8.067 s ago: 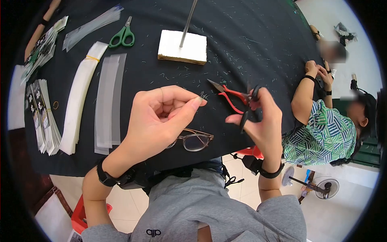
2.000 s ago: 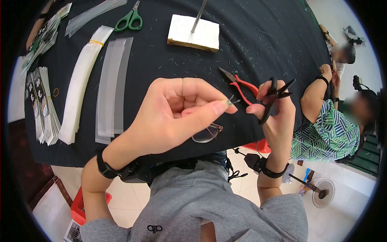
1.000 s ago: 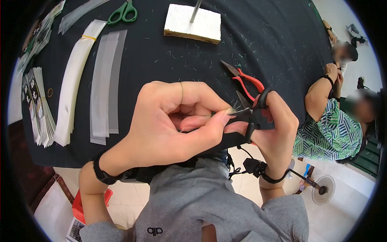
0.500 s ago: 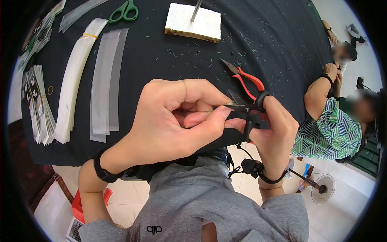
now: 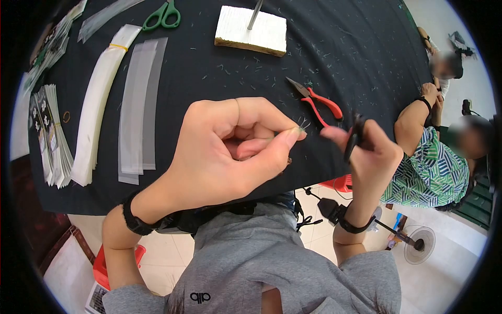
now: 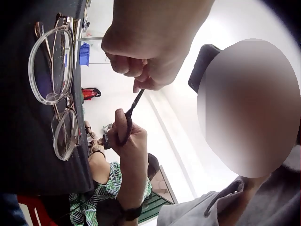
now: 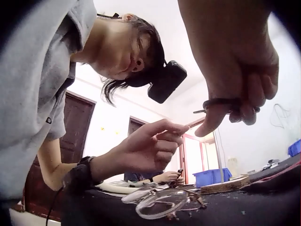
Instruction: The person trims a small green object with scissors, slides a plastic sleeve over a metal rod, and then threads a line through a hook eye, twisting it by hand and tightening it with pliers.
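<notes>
Between thumb and index finger my left hand (image 5: pixel 225 152) pinches a small tuft of thin greenish thread (image 5: pixel 303 124), its loose ends sticking out past the fingertips. A fine thread line crosses the index finger. Off to the right, my right hand (image 5: pixel 376 149) holds black-handled scissors (image 5: pixel 353 138), blurred in the head view; in the left wrist view their blades (image 6: pixel 137 99) point toward the left hand. The red-handled pliers (image 5: pixel 327 104) lie on the dark cloth beyond both hands. Clear-framed eyeglasses (image 6: pixel 32 66) rest on the table, mostly hidden under the left hand in the head view.
A white block (image 5: pixel 230 26) with an upright metal rod stands at the back. Green scissors (image 5: pixel 171 20), clear plastic sleeves (image 5: pixel 135 110), a banded white bundle (image 5: pixel 97 115) and printed packets (image 5: pixel 52 141) lie left. Thread snippets litter the cloth. A person in a patterned shirt (image 5: pixel 429 167) sits right.
Half a second ago the scissors' blades were at the thread by the left fingertips; now the right hand has drawn them away right. The left hand keeps its pinch, nearly in place.
</notes>
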`<state>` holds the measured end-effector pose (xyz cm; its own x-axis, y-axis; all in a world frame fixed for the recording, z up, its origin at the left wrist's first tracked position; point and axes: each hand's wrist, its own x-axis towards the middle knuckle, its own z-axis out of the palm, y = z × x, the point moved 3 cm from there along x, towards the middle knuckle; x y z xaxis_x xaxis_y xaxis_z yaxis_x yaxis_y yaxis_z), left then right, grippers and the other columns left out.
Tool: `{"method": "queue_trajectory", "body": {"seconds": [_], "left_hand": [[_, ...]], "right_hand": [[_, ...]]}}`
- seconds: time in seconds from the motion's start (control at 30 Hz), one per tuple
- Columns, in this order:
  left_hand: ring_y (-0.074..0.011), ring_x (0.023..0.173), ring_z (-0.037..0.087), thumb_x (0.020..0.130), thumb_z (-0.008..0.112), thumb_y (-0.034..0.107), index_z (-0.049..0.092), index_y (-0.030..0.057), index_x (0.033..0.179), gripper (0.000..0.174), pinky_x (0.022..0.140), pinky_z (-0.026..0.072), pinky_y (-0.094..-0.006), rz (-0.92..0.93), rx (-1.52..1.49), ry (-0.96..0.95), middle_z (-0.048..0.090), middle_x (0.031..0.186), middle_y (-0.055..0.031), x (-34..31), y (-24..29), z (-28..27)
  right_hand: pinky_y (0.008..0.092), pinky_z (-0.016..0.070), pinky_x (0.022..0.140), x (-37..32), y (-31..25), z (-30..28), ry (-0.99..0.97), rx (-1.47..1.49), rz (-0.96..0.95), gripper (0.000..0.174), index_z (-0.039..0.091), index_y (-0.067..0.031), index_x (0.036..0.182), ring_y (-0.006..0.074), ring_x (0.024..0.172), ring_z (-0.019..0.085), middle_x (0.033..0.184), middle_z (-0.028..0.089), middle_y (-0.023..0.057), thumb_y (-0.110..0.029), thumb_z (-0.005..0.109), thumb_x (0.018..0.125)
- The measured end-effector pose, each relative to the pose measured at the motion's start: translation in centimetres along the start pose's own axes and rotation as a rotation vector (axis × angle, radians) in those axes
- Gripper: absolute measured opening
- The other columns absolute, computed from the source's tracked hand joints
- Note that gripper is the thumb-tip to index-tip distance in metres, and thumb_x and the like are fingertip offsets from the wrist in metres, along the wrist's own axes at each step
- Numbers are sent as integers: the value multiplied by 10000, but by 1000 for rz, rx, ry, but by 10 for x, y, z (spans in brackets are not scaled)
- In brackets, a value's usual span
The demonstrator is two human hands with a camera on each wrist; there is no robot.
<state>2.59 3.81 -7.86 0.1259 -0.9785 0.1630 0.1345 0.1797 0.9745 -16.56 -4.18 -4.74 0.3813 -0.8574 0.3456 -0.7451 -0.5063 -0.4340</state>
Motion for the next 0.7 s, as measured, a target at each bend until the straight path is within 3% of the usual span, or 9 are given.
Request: {"method": "queue_trajectory", "body": {"seconds": [0.03,0.13,0.2,0.23,0.27,0.37,0.4,0.47,0.7], "left_hand": [[44,514,340,857,632,-15,682,-40,878,60,498,311,-132,-103,-100,26,448,571,102,0,0,0],[51,511,324,871,636,30,687,-37,880,85,485,275,-133,-123,-69,6,469,582,100,3,-2,-4],[51,508,324,873,636,38,688,-37,883,92,478,260,-135,-123,-74,8,479,586,97,4,-2,-6],[52,506,323,875,637,47,689,-37,887,100,471,245,-137,-126,-80,7,490,590,94,4,-3,-6],[52,506,323,875,637,47,689,-37,887,100,471,245,-137,-126,-81,5,490,590,94,4,-1,-5],[52,505,336,874,635,40,689,-34,899,95,469,253,-130,-172,-12,4,503,596,89,3,0,-3],[51,507,347,874,634,36,688,-34,903,93,470,264,-129,-170,-16,10,504,597,87,2,-1,-2],[51,508,357,874,633,32,687,-33,908,91,471,275,-127,-168,-18,16,506,598,86,1,-2,-3],[46,516,379,869,628,9,679,-40,932,95,474,313,-133,-155,-41,17,513,611,78,0,-1,-1]], "right_hand": [[207,222,427,5,6,-1,26,-51,73,425,481,8,623,36,502,288,511,313,10,-164,868,663],[209,194,447,9,40,-3,55,-97,170,420,485,13,634,28,517,282,511,327,-23,-173,859,676],[201,203,466,8,51,-1,6,236,244,402,483,12,648,25,535,293,513,332,-13,-143,854,671],[200,247,487,6,44,-2,-81,165,245,366,496,13,714,35,580,322,549,346,1,-87,843,656],[230,353,530,4,44,1,-117,183,189,434,499,4,819,81,616,411,641,426,37,-99,866,611],[308,464,652,1,0,4,-252,116,50,600,483,-21,912,223,715,564,830,533,105,-198,905,524],[336,465,641,-1,-4,9,-265,119,-46,594,480,-17,892,266,702,572,796,529,111,-233,901,532],[357,460,622,-5,-16,15,-256,134,6,592,477,-18,866,293,699,579,772,535,115,-277,894,533],[342,447,572,-7,-17,22,-202,64,-59,555,488,-27,814,265,648,584,723,545,92,-302,885,540]]}}
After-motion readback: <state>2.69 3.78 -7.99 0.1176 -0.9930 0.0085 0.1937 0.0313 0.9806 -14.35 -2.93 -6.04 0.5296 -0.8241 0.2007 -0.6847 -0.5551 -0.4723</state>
